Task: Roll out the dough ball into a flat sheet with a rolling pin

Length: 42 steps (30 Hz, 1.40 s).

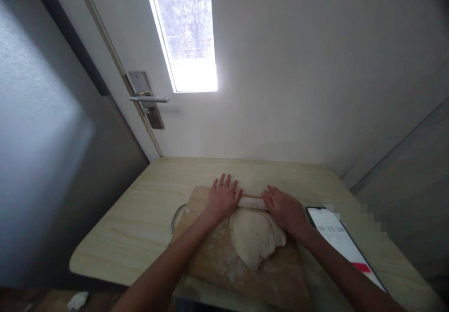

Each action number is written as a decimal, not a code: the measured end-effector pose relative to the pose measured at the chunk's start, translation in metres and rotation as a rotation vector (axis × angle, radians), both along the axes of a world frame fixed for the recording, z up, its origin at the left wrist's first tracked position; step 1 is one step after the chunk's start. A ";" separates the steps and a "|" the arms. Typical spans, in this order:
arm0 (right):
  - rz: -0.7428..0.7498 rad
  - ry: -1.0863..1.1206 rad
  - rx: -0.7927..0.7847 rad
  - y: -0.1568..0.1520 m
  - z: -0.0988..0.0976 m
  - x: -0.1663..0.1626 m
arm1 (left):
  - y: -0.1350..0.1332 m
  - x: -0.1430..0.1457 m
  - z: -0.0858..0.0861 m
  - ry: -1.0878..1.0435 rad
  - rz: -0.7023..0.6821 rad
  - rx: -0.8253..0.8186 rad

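Left-hand grip (pixel 223 199) spread, palm down on left part of rolling pin (pixel 252 203); right-hand grip (pixel 286 209) over the pin's right end, fingers close together, can't tell if they curl under. Dough (pixel 250 237), one folded, lumpy slab, sits on floured wooden cutting board (pixel 213 260), between the forearms. Pin lies along dough's far edge. Phone (pixel 336 237), screen lit, red bar, right of board. Metal ring handle (pixel 172 222) at board's left side. Bench (pixel 140 218) pale wood-grain. Beyond: white door (pixel 266 115), lever handle (pixel 149 99), bright narrow window (pixel 187 36).
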State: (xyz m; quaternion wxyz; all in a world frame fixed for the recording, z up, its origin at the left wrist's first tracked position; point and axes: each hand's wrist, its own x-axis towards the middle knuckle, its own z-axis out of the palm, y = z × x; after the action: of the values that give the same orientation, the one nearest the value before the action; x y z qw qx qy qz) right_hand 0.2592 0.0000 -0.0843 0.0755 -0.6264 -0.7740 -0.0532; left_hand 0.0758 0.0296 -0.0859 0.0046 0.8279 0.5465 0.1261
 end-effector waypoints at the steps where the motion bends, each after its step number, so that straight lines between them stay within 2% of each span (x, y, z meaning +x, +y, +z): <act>1: -0.004 0.009 0.014 -0.004 -0.001 0.000 | -0.004 0.000 0.000 -0.008 -0.003 0.008; 7: 0.079 0.026 0.125 -0.033 -0.006 0.001 | -0.029 -0.005 0.006 -0.084 -0.068 0.040; 14: 0.180 0.063 0.193 -0.077 -0.002 0.002 | -0.076 -0.025 0.023 -0.217 -0.209 -0.066; 18: 0.244 0.048 0.206 -0.091 -0.001 0.005 | -0.091 -0.030 0.026 -0.300 -0.194 -0.137; 23: 0.245 0.037 0.290 -0.087 -0.006 0.004 | -0.085 -0.022 0.016 -0.255 -0.123 -0.152; 28: 0.207 0.046 0.327 -0.070 -0.014 0.001 | -0.069 -0.015 0.014 -0.053 -0.104 -0.073; 34: 0.119 0.017 0.225 -0.043 -0.013 -0.003 | -0.042 -0.009 0.014 0.089 -0.072 -0.052; 42: 0.075 -0.016 0.076 -0.023 -0.003 -0.006 | -0.023 -0.006 0.005 0.092 -0.053 -0.015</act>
State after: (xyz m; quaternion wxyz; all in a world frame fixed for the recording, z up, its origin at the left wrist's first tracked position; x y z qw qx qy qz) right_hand 0.2536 -0.0227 -0.0877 0.0950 -0.5931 -0.7950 -0.0845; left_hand 0.0699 0.0063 -0.0804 -0.0110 0.8469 0.5250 0.0835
